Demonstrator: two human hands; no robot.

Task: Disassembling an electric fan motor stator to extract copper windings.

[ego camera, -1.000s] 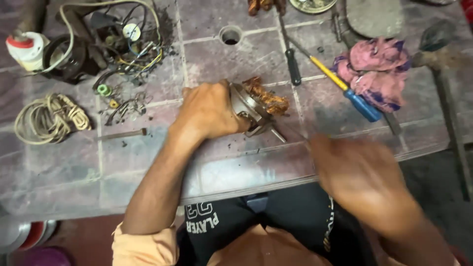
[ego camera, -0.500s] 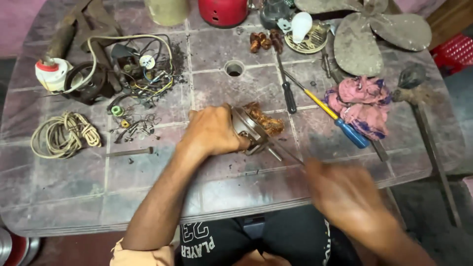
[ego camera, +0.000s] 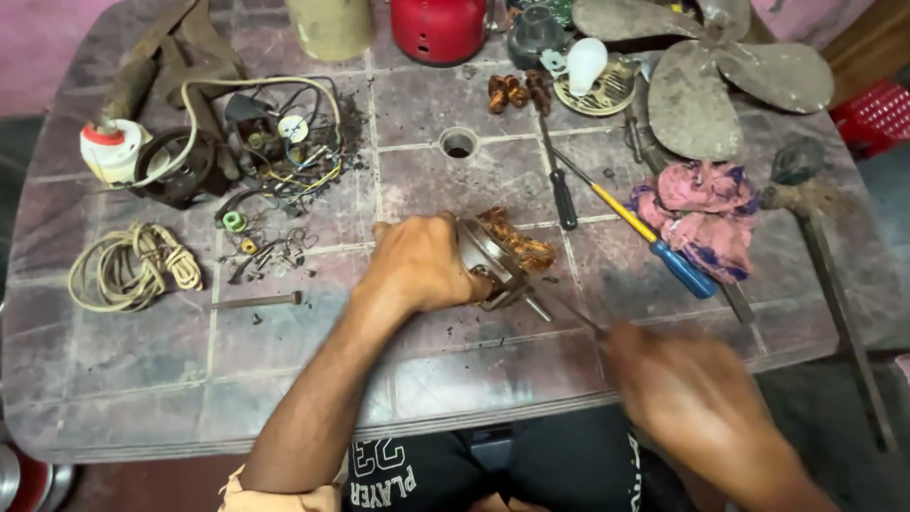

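Motor stator [ego camera: 502, 256] at centre of surface [ego camera: 313, 379], among tools and parts.
Held on its left by left hand [ego camera: 422, 265]; right hand [ego camera: 701, 408] nearer, to its right. Screwdriver [ego camera: 645, 242] and rag [ego camera: 706, 213] further right, fan blade [ego camera: 720, 76] behind them. Coiled cord [ego camera: 133, 270] far left, wire tangle [ego camera: 275, 156] behind it.

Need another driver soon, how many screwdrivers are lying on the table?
2: a black-handled screwdriver lies right of the table's centre hole, and a blue-handled yellow-shaft screwdriver lies beside the pink rag. Others may hide among the clutter.
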